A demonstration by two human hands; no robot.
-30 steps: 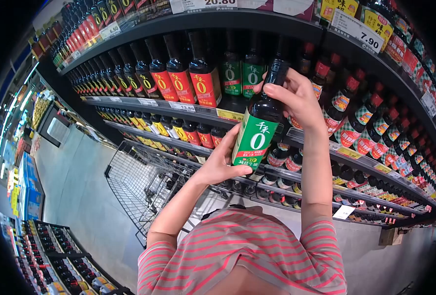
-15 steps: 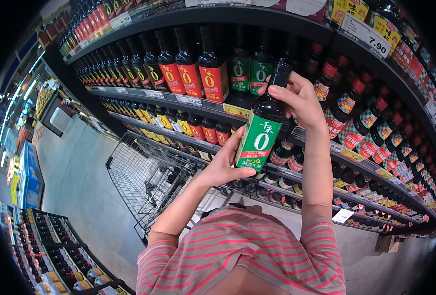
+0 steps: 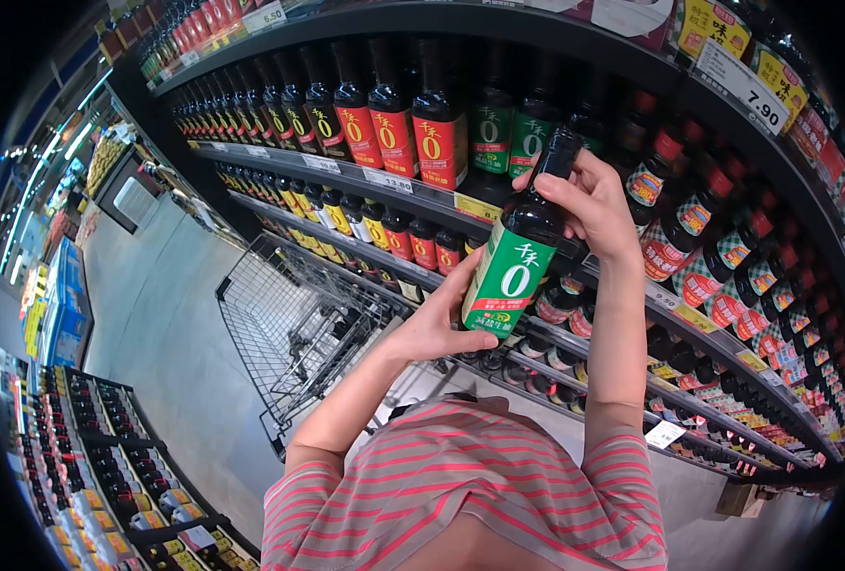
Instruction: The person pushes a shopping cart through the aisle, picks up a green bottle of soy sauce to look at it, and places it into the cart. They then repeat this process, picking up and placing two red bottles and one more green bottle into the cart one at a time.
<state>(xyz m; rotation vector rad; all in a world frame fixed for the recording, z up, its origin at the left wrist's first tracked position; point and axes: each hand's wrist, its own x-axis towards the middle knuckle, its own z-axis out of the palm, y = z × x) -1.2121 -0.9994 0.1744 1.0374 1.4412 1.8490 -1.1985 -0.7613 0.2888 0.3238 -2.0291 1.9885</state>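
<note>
Between my two hands, a dark soy sauce bottle point(image 3: 510, 276) with a green label and a large white 0 leans with its neck up and to the right. My left hand point(image 3: 446, 322) cups the lower part, thumb across the bottom of the label. Around the neck are the fingers and thumb of my right hand point(image 3: 584, 202). Behind it on the shelf stand green-labelled bottles point(image 3: 491, 133) of the same look, beside red-labelled bottles point(image 3: 438, 147). The price strip below them is partly covered by the held bottle.
A wire shopping cart point(image 3: 289, 328) stands on the left, near the shelves. Red-capped bottles point(image 3: 665, 247) fill the shelf on the right. More bottles sit in a low display point(image 3: 108, 457) at the lower left, across the grey floor point(image 3: 175, 314). A white price tag point(image 3: 665, 435) sticks out low on the right.
The view has shifted a little, so the shelves appear farther right and the upper rows slightly lower. Both hands keep their hold on the bottle, which sits slightly lower and to the right in view.
</note>
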